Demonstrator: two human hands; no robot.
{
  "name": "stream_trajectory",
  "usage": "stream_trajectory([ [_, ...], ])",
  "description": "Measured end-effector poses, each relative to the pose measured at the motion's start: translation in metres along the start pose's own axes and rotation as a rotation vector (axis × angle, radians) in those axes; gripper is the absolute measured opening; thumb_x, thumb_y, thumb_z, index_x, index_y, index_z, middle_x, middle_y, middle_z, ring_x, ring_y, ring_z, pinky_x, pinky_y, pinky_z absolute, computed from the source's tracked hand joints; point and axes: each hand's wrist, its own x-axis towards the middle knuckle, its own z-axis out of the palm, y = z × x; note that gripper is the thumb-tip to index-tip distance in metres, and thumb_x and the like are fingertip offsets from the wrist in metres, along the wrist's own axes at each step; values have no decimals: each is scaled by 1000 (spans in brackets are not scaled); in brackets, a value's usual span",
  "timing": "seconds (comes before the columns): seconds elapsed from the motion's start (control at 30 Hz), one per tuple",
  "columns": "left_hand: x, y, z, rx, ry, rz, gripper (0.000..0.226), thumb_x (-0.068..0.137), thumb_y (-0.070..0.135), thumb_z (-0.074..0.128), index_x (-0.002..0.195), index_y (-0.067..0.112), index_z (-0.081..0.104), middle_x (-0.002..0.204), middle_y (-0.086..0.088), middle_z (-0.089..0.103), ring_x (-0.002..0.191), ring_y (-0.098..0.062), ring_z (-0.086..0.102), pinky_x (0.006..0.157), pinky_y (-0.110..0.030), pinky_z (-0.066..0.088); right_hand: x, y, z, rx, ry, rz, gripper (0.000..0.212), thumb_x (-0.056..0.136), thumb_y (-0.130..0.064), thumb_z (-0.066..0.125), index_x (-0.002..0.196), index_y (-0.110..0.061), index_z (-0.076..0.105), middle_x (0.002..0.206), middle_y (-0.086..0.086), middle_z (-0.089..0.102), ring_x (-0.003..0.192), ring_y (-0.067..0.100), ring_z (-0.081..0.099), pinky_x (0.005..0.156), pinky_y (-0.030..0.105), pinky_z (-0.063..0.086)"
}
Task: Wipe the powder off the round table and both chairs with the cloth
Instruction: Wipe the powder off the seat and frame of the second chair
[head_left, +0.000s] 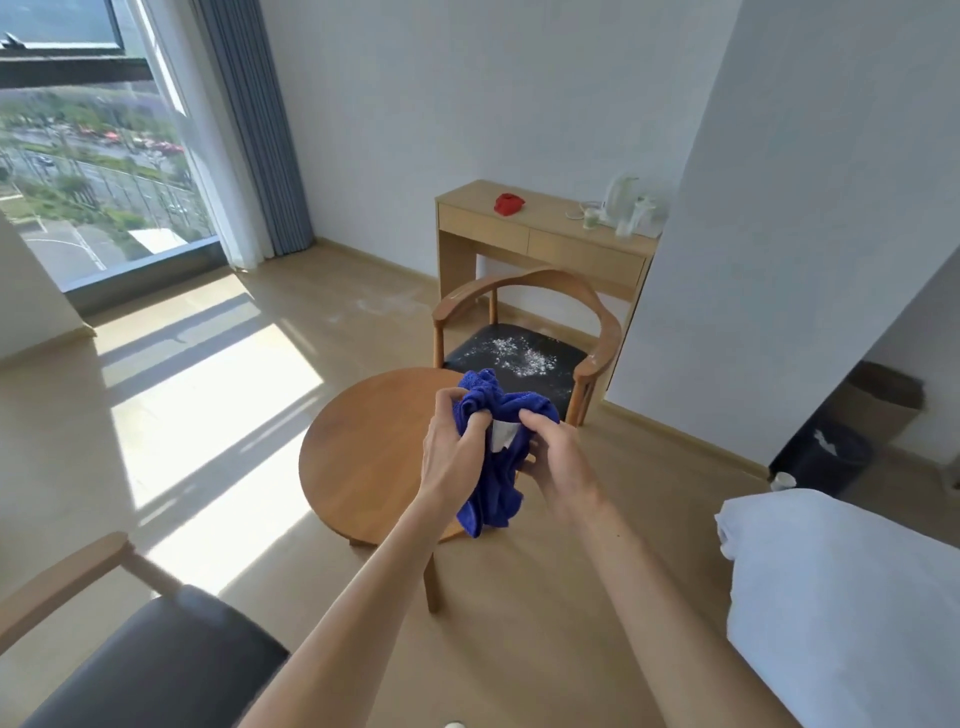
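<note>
A round wooden table (363, 452) stands mid-room. Beyond the table, a curved-back wooden chair with a dark seat (519, 358) carries scattered white powder (514, 353). Nearer than the table, a second dark-cushioned wooden chair (156, 660). Above the table's right edge, the left hand (449, 449) and right hand (553, 457) both grip a bunched blue cloth (493, 483).

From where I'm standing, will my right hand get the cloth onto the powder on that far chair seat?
Probably not without stepping closer. The right hand grips the blue cloth over the round table, and the powdered seat of the far chair lies beyond that table.
</note>
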Motion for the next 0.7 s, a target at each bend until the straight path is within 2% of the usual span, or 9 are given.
stream_trajectory([
  [0.07, 22, -3, 7, -47, -15, 0, 14, 90, 28, 42, 86, 39, 48, 77, 17, 62, 71, -2, 56, 68, -30, 45, 23, -5, -7, -9, 19, -2, 26, 96, -19, 51, 109, -4, 68, 91, 8, 69, 85, 20, 64, 68, 31, 51],
  [0.13, 47, -6, 14, -110, -40, -16, 15, 93, 22, 40, 88, 30, 51, 70, 18, 60, 62, 1, 52, 66, -28, 45, 48, -9, -15, -22, 30, -11, 22, 96, -19, 51, 103, -7, 68, 86, 8, 68, 82, 21, 64, 67, 32, 52],
  [0.23, 94, -9, 22, -200, -43, -52, 17, 95, 19, 41, 93, 23, 57, 75, 16, 61, 71, -2, 56, 68, -26, 48, 92, -18, -27, -24, 61, -15, 18, 95, -20, 51, 99, -11, 66, 87, 9, 67, 83, 22, 63, 66, 32, 52],
  [0.33, 144, -7, 26, -269, -15, -120, 21, 95, 20, 41, 93, 28, 61, 80, 14, 65, 78, -9, 59, 63, -23, 50, 134, -31, -38, 23, 140, 3, 14, 95, -20, 52, 93, -13, 64, 85, 7, 66, 81, 21, 62, 63, 30, 51],
  [0.53, 230, -6, 30, -239, -13, -116, 28, 93, 19, 38, 85, 32, 61, 67, 16, 61, 71, -10, 54, 62, -27, 48, 191, -60, -72, 33, 324, -40, 13, 95, -22, 53, 95, -13, 63, 86, 5, 68, 76, 17, 67, 62, 29, 52],
  [0.63, 266, -6, 29, -199, 20, -102, 26, 93, 19, 38, 85, 30, 60, 65, 15, 58, 63, -8, 51, 54, -22, 45, 211, -75, -97, -11, 447, -58, 13, 94, -22, 54, 92, -12, 63, 90, 8, 69, 84, 23, 66, 75, 38, 53],
  [0.7, 289, -8, 29, -147, 47, -107, 24, 94, 19, 38, 85, 29, 58, 74, 10, 59, 71, -12, 53, 61, -28, 45, 220, -84, -115, -61, 533, -61, 14, 94, -23, 54, 91, -12, 64, 95, 9, 69, 91, 27, 66, 83, 43, 53],
])
